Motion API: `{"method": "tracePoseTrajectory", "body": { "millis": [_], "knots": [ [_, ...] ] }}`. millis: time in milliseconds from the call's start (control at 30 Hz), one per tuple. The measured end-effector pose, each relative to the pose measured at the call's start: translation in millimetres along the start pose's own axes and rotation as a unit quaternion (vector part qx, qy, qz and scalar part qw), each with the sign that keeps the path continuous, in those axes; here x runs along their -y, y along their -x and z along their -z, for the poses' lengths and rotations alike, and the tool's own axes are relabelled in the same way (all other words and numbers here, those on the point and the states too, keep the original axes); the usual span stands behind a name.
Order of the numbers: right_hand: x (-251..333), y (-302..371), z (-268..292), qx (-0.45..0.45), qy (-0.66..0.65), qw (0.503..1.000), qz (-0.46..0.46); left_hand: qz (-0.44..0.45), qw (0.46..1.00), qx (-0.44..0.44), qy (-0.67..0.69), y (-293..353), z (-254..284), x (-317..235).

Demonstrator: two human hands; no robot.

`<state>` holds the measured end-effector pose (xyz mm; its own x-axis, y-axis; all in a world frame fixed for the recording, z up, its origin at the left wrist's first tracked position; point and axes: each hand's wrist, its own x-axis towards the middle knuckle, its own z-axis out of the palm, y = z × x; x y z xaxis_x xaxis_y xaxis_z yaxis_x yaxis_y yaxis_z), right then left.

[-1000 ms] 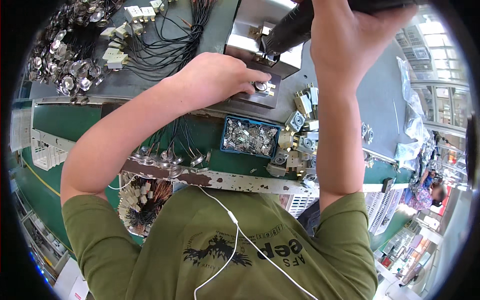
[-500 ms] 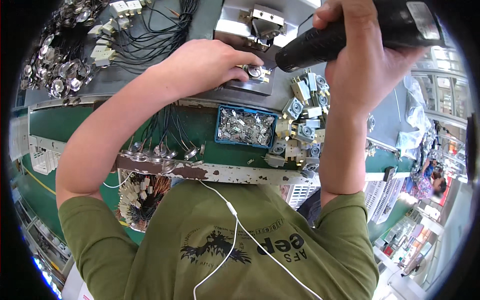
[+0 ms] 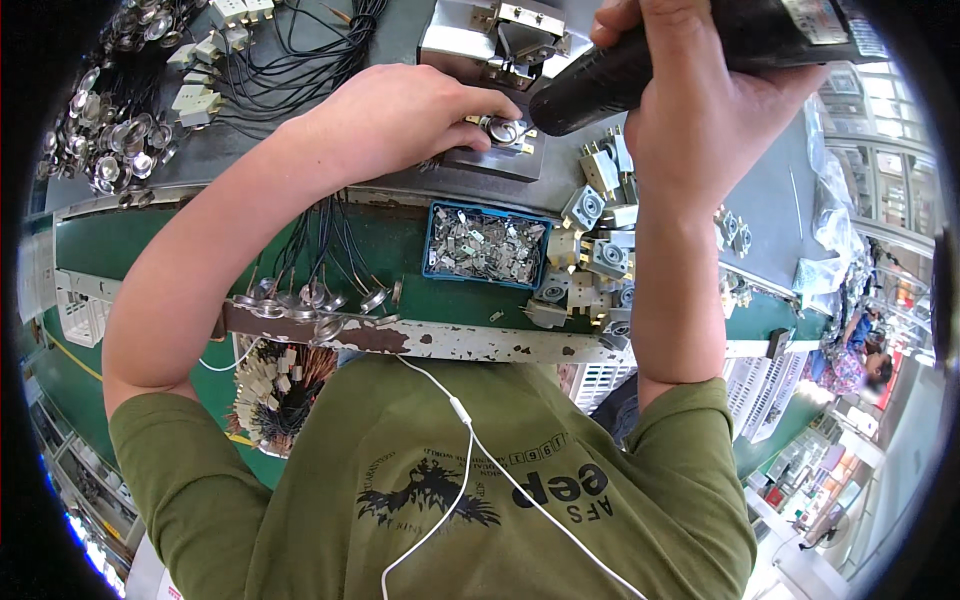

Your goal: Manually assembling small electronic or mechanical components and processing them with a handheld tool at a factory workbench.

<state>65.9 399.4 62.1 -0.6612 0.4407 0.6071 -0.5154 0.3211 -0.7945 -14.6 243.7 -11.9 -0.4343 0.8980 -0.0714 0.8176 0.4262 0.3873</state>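
My right hand (image 3: pixel 695 130) is wrapped round a black electric screwdriver (image 3: pixel 610 88), which lies slanted with its narrow end to the left. The driver's tip is right beside a small thermostat-like part with a round metal disc (image 3: pixel 503 131) and brass prongs. That part sits on a dark metal block (image 3: pixel 510 165), and my left hand (image 3: pixel 430 115) pinches it from the left between thumb and forefinger. I cannot tell whether the tip touches a screw. Behind the block stands a silver metal fixture (image 3: pixel 470 38).
A blue tray (image 3: pixel 425 245) of small metal tabs lies nearer me. White square parts with brass prongs (image 3: pixel 585 207) are piled to its right. Black-cabled parts with metal discs (image 3: pixel 125 140) cover the far left; more discs (image 3: pixel 310 297) rest on the worn bench edge (image 3: pixel 480 342).
The screwdriver in my right hand has come a little left, its tip closer to the disc part. My left hand keeps its pinch. The whole view has shifted slightly.
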Motion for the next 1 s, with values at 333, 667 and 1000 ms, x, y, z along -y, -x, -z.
{"method": "tracePoseTrajectory", "body": {
  "millis": [333,667,1000],
  "knots": [
    [-5,3,-1,0.058,0.030,0.997,0.028,-0.025,0.998,-0.039,-0.037,0,-6,4],
    [-12,11,-9,0.047,-0.007,0.997,0.053,-0.294,0.912,-0.284,-0.022,6,-22,20],
    [-20,2,51,0.023,0.025,0.996,0.085,-0.161,0.962,-0.113,-0.187,7,6,-13]
  ]
}}
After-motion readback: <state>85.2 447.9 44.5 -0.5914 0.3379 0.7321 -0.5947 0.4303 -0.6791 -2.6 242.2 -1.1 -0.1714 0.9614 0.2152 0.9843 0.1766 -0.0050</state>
